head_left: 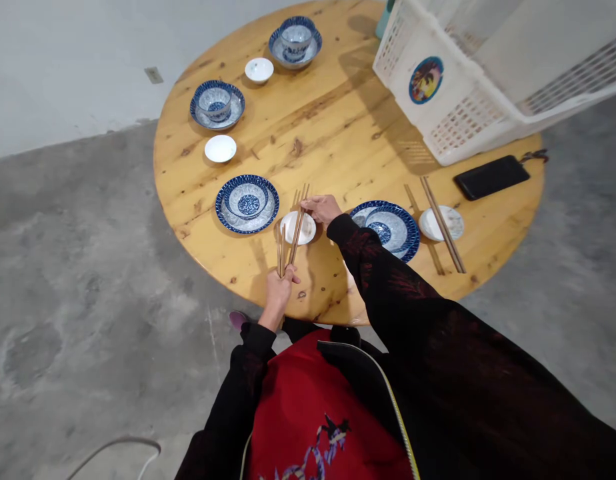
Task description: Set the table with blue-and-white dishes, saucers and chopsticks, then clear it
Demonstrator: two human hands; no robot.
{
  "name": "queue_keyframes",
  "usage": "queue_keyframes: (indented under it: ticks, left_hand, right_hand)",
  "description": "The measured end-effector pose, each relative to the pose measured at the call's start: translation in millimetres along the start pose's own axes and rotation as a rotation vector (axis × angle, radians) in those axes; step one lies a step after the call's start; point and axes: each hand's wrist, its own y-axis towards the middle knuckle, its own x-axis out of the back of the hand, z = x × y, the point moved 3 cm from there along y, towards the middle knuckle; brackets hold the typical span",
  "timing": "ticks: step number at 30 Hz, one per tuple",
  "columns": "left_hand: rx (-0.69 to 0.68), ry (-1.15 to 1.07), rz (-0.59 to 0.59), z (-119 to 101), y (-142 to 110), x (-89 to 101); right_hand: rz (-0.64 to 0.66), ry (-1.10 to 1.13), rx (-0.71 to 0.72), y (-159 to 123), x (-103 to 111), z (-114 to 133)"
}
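Near the table's front edge, my left hand (279,291) is closed round several wooden chopsticks (281,250) that point away from me. My right hand (324,209) pinches a pair of chopsticks (299,227) near their far end, over a small white dish (308,231). The near end of that pair reaches down to my left fingers. Left of the dish sits a blue-rimmed plate with a bowl on it (248,203). Partly behind my right sleeve is another blue-rimmed plate (414,239) with a bowl. To its right, a pair of chopsticks (443,227) rests across a second white dish (455,220).
Along the left side of the round wooden table (328,143) stand more plates with bowls (217,107) and small white dishes (221,149). A tall white plastic basket (458,100) takes up the back right. A black phone (492,177) lies near the right edge.
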Motion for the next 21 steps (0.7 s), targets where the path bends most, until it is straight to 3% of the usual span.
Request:
queue_keyframes:
  ticks: [21]
  left_hand:
    - [-0.048,0.055,0.013,-4.2,3.5,0.8]
  right_hand:
    - [0.003,-0.008,-0.003,2.2,3.5,-5.6]
